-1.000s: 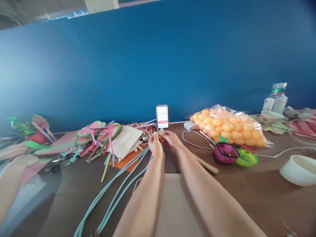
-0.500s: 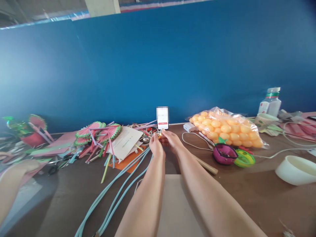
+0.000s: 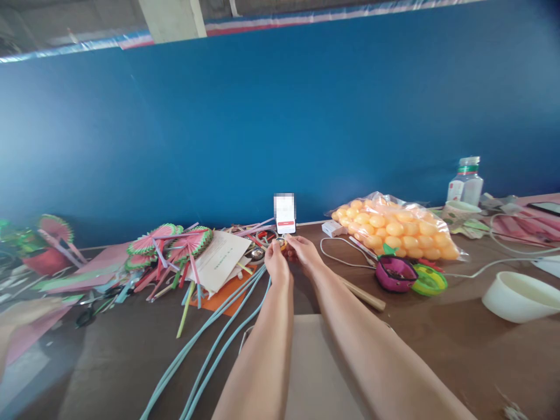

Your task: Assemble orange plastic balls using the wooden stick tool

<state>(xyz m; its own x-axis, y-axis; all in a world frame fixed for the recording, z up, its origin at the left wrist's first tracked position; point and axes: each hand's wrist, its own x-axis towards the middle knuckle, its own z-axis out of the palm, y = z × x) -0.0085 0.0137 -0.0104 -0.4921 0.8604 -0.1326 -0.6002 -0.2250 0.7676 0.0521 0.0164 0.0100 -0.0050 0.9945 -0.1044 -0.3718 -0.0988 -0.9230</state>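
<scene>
Both my arms stretch forward over a brown table (image 3: pixel 437 350). My left hand (image 3: pixel 277 260) and my right hand (image 3: pixel 303 252) meet at the far side, fingers pinched together around a small orange and metallic thing (image 3: pixel 282 241) that is too small to name. Just behind the hands a phone (image 3: pixel 285 214) stands upright against the blue wall. Pale blue tubes (image 3: pixel 210 344) run from the hands toward the near left edge. A beige board (image 3: pixel 315 373) lies under my forearms.
Folded paper fans (image 3: pixel 172 239), coloured sticks and a white paper sheet (image 3: pixel 219 256) pile up at left. At right lie a clear bag of orange balls (image 3: pixel 394 224), a purple cup (image 3: pixel 394 273), a green ring (image 3: pixel 429 280), a white bowl (image 3: pixel 518 297), a bottle (image 3: pixel 466 181), white cables and a wooden stick (image 3: pixel 363 296).
The view has tilted up and shifted slightly right. My hands stay together at the same spot, still pinching the small thing. Another person's arm at the left edge has dropped mostly out of view.
</scene>
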